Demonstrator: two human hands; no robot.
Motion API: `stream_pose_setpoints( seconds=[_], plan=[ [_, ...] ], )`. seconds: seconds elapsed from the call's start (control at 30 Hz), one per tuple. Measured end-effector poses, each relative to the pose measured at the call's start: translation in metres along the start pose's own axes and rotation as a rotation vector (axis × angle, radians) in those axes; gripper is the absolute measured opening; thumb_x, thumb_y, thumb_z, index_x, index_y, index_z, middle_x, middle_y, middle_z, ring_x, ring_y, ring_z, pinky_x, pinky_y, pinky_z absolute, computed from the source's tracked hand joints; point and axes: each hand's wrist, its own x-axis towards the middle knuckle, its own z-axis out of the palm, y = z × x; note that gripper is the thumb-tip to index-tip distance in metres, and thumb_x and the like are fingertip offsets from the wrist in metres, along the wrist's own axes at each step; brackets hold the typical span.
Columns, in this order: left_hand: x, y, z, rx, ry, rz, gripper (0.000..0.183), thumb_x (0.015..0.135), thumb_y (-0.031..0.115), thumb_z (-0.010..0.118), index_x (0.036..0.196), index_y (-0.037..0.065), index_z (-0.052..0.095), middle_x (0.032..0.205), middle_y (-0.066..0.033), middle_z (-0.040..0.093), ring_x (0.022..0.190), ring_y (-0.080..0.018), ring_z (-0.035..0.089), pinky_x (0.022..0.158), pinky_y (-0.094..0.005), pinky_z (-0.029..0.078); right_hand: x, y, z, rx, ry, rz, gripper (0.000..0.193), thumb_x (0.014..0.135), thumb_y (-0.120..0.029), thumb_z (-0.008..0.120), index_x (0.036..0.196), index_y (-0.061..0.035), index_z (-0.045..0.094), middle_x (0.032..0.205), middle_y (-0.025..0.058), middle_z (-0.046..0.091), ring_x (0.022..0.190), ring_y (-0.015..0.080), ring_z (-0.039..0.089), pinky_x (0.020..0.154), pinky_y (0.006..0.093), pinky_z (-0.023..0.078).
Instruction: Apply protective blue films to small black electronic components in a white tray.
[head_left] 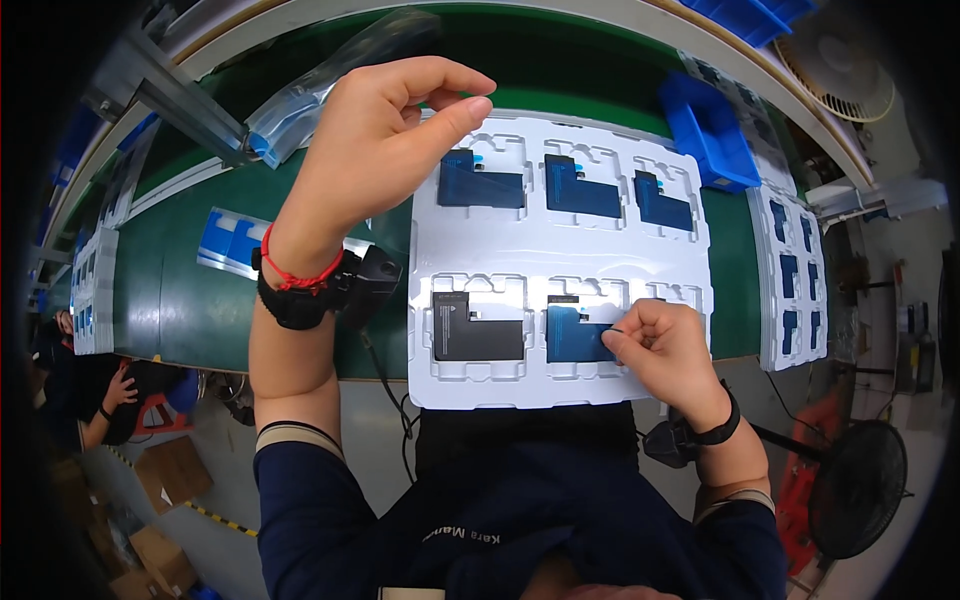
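Note:
A white moulded plastic tray (480,252) lies before me, with flat L-shaped battery packs in its recesses. My right hand (660,350) is closed in a pinch at the right end of the blue front-middle battery (578,338). A small dark edge shows at its fingertips; what they grip is unclear. To the left of it sits a plain black battery (478,335). Three dark blue ones, including the far-left battery (482,188), fill the back row. Above the tray's far-left corner my left hand (390,135) is raised, thumb and forefinger slightly apart, holding nothing visible. My right hand covers the front-right recess.
On the green bench (170,275), a blue-and-white film sheet (228,240) lies left of the tray. Clear plastic wrap (335,75) is behind it. A blue bin (712,135) and stacked trays (795,265) stand right. A black fan (858,488) is at lower right; another person (95,385) is far left.

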Motion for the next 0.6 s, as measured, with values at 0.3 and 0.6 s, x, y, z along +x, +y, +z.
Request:
stream_pose_setpoints(
  seconds=[0.3, 0.6],
  plan=[
    [-0.001, 0.002, 0.0, -0.017, 0.002, 0.027, 0.021, 0.089, 0.011, 0.061, 0.105, -0.002, 0.064, 0.083, -0.0065, 0.066, 0.079, -0.0091, 0.061, 0.069, -0.0203, 0.046, -0.004, -0.011, 0.004, -0.316, 0.037, -0.152, 0.015, 0.073, -0.004, 0.069, 0.084, -0.0003, 0.06, 0.051, 0.0083, 0.056, 0.044, 0.0188, 0.055, 0.045, 0.0281, 0.042],
    [-0.005, 0.002, -0.003, -0.025, 0.014, 0.011, 0.021, 0.088, 0.011, 0.061, 0.105, -0.002, 0.064, 0.083, -0.0065, 0.066, 0.08, -0.0091, 0.061, 0.069, -0.0204, 0.045, -0.012, -0.022, -0.008, -0.586, 0.224, -0.233, 0.046, 0.07, -0.004, 0.069, 0.111, -0.0062, 0.049, 0.055, 0.0065, 0.05, 0.049, 0.0237, 0.056, 0.046, 0.0325, 0.042]
  ],
)
